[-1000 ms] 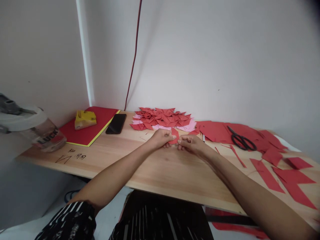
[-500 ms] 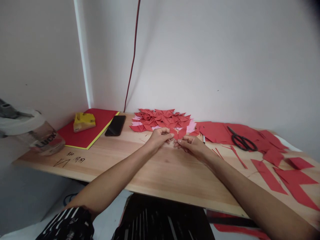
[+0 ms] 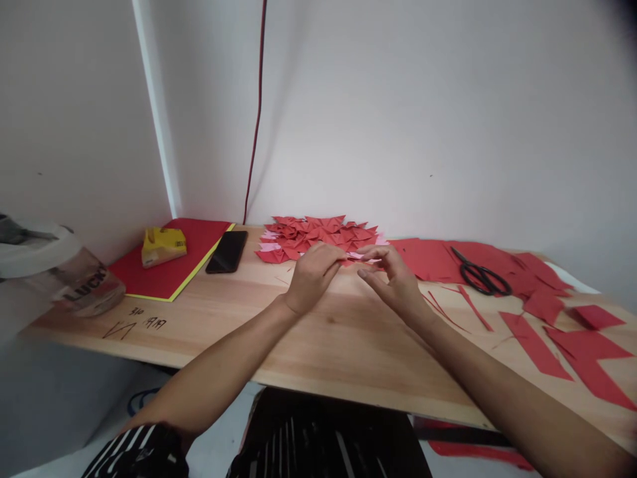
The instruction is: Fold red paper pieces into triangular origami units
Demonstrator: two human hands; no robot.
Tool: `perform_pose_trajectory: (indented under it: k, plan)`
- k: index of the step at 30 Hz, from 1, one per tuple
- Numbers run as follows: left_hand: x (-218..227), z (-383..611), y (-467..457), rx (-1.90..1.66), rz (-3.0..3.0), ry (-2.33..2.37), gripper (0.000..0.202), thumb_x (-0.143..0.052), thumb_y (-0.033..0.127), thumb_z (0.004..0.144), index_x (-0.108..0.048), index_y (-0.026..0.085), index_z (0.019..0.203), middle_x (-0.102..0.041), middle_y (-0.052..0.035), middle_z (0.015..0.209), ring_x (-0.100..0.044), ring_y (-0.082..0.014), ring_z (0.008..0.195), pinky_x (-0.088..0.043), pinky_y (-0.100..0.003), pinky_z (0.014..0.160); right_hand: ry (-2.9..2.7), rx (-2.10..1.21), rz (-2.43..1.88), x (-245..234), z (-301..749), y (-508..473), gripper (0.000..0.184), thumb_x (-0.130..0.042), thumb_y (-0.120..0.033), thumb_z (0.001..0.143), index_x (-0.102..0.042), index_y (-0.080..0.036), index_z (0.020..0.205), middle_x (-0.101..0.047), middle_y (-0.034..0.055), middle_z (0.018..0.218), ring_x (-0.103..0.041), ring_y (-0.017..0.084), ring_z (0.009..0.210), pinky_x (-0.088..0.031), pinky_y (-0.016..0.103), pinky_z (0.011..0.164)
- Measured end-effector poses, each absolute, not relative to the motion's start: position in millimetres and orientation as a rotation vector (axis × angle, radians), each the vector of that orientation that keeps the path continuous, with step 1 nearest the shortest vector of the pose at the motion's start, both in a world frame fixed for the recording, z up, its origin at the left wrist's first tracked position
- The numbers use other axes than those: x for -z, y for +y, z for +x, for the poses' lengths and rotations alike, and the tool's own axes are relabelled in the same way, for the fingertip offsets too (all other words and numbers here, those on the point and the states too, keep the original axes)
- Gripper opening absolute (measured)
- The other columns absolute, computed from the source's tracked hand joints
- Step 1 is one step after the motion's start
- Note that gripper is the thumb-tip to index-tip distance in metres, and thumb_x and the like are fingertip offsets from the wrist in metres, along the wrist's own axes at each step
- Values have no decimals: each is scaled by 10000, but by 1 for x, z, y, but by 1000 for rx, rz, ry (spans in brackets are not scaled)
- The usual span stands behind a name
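My left hand [image 3: 314, 273] is closed with its fingertips together at a small piece of folded red paper [image 3: 352, 259], which is mostly hidden behind the fingers. My right hand [image 3: 395, 275] is just to the right of it, thumb and index finger apart and curved, with nothing visible between them. Right behind both hands lies a heap of folded red paper pieces [image 3: 326, 230] with pointed corners, some bright pink paper [image 3: 270, 246] showing among them.
Black-handled scissors [image 3: 482, 277] lie on red paper sheets [image 3: 428, 259] at right. Red strips and offcuts [image 3: 535, 345] spread along the table's right side. At left are a phone [image 3: 227, 251], a yellow packet [image 3: 164, 246] on red and yellow sheets [image 3: 199, 232], and a clear jug [image 3: 92, 282].
The red paper, held up between both hands before, now lies lower and flatter. My right fingers have spread and come off it. My left hand has turned palm-down over it.
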State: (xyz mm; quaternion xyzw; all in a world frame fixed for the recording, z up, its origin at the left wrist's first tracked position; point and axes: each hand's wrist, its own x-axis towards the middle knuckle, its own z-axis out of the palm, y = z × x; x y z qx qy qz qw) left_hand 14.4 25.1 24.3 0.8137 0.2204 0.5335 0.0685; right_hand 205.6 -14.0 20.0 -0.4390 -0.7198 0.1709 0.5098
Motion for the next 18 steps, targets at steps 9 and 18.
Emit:
perform_pose_trajectory:
  k: [9,18]
  plan:
    - [-24,16,22,-1721,2666,535,147,-498,190,939,-639,199,898,-711,-56,917,-615,-164,869,-460,-319,799,-1815,60,-897,-25,204,-20,186,-633,-226,858,-509,-263,991,-623,97,1129,-580,236,1096,-479,425,893]
    - [-25,20,18,-1603,2488,535,114,-544,208,920,-649,184,883,-696,-50,852,-602,-156,827,-459,-287,775,-1853,-8,-954,-25,205,-21,27,-591,-241,874,-601,-263,886,-686,54,918,-618,229,942,-470,410,862]
